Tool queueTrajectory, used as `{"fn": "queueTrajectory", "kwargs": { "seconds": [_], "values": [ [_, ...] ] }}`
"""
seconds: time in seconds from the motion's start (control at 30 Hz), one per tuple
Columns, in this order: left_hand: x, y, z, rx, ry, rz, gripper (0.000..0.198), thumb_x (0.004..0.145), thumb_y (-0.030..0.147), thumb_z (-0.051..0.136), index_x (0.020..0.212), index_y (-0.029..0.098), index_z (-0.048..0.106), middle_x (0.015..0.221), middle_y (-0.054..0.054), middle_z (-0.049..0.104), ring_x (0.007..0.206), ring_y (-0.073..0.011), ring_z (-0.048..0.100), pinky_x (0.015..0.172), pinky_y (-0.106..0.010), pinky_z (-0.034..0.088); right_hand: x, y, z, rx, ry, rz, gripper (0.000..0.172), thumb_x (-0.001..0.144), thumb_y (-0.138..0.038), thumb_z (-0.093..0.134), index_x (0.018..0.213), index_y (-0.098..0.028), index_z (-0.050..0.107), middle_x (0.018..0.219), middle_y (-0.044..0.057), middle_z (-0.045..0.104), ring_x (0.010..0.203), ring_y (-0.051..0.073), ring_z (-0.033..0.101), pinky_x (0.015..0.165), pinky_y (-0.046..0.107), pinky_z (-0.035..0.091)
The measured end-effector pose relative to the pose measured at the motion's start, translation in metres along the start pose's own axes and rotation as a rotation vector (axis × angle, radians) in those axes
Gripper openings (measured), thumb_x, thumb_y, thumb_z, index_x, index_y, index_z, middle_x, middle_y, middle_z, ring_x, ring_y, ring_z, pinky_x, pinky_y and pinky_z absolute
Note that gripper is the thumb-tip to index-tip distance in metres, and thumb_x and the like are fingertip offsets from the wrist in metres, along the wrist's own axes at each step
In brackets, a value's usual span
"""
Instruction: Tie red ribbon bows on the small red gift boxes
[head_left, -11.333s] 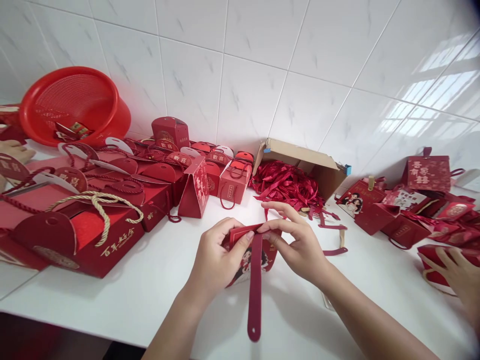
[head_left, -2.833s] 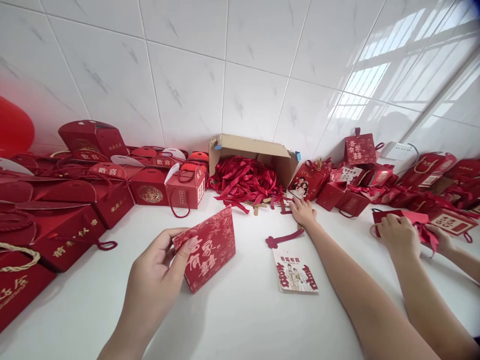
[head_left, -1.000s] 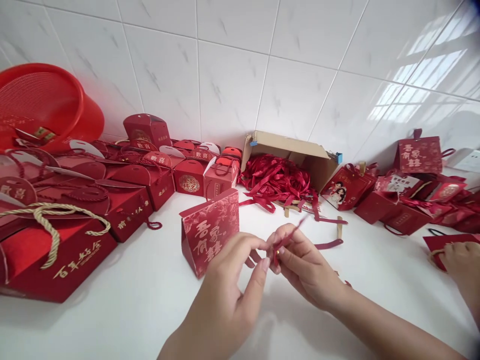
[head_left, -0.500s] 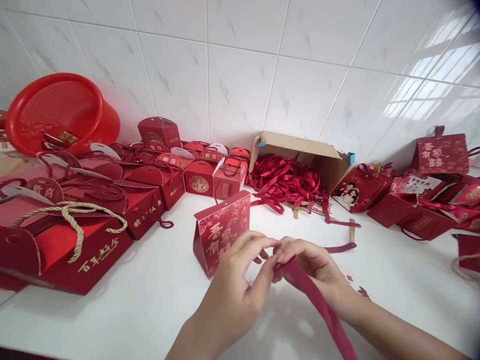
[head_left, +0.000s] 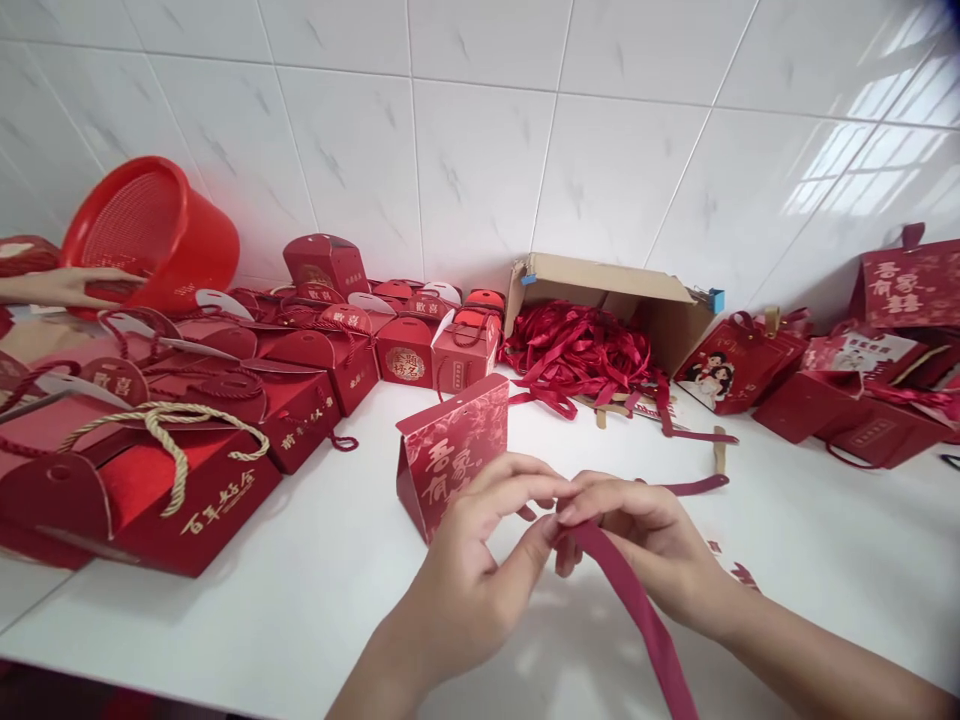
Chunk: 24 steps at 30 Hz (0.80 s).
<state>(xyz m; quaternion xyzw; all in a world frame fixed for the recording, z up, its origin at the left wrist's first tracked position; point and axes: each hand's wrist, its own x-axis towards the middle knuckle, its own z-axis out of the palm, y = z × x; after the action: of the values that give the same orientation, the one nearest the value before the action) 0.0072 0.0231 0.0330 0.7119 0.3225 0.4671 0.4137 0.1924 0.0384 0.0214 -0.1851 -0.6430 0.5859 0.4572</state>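
Note:
A dark red ribbon point(head_left: 634, 590) is pinched where my two hands meet, and its free length hangs down toward the bottom of the view. My left hand point(head_left: 495, 560) closes thumb and fingers on the ribbon's end. Against it, my right hand point(head_left: 637, 530) grips the same ribbon with curled fingers. The exact fold at the fingertips is hidden. Just behind my left hand stands a red gift box point(head_left: 454, 440) with a sloped front and pale lettering, partly covered by that hand.
Several red gift boxes with cord handles point(head_left: 225, 510) crowd the left. A cardboard box point(head_left: 615, 275) on its side spills red ribbons point(head_left: 581, 350). More red boxes point(head_left: 847, 410) lie right. Another person's hand point(head_left: 90, 285) reaches to a red plastic basket point(head_left: 202, 245).
Another person's hand has appeared at the red basket, which has shifted and tipped differently. My hands keep their pinch on the ribbon; the view has turned slightly.

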Motion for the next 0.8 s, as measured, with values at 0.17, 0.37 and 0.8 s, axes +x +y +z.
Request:
{"fn": "queueTrajectory", "kwargs": {
  "seconds": [0.17, 0.37, 0.8],
  "values": [
    [0.003, 0.001, -0.007, -0.012, -0.113, -0.013, 0.025, 0.093, 0.02, 0.052, 0.109, 0.029, 0.068, 0.115, -0.003, 0.059, 0.11, -0.0154, 0.058, 0.098, -0.028, 0.044, -0.001, 0.001, -0.004, -0.013, -0.043, 0.004, 0.024, 0.089, -0.014, 0.061, 0.103, -0.029, 0.074, 0.09, 0.003, 0.068, 0.071, 0.01, 0.068, 0.065, 0.022, 0.057],
    [0.004, -0.002, -0.013, 0.072, -0.115, -0.046, 0.013, 0.09, 0.019, 0.057, 0.094, 0.023, 0.068, 0.097, -0.001, 0.064, 0.094, -0.0116, 0.062, 0.087, -0.021, 0.047, 0.002, 0.0, -0.006, -0.051, -0.044, 0.038, 0.026, 0.087, -0.01, 0.062, 0.099, -0.028, 0.076, 0.085, 0.003, 0.07, 0.068, 0.009, 0.067, 0.056, 0.017, 0.053],
    [0.007, -0.012, -0.005, 0.37, 0.105, 0.296, 0.019, 0.085, 0.004, 0.059, 0.087, 0.02, 0.069, 0.091, -0.001, 0.06, 0.086, -0.0091, 0.061, 0.078, -0.018, 0.049, 0.001, 0.012, -0.009, -0.147, 0.054, -0.084, 0.022, 0.086, -0.017, 0.065, 0.095, -0.034, 0.077, 0.077, 0.002, 0.068, 0.061, 0.01, 0.066, 0.049, 0.019, 0.053]
  ]
}}
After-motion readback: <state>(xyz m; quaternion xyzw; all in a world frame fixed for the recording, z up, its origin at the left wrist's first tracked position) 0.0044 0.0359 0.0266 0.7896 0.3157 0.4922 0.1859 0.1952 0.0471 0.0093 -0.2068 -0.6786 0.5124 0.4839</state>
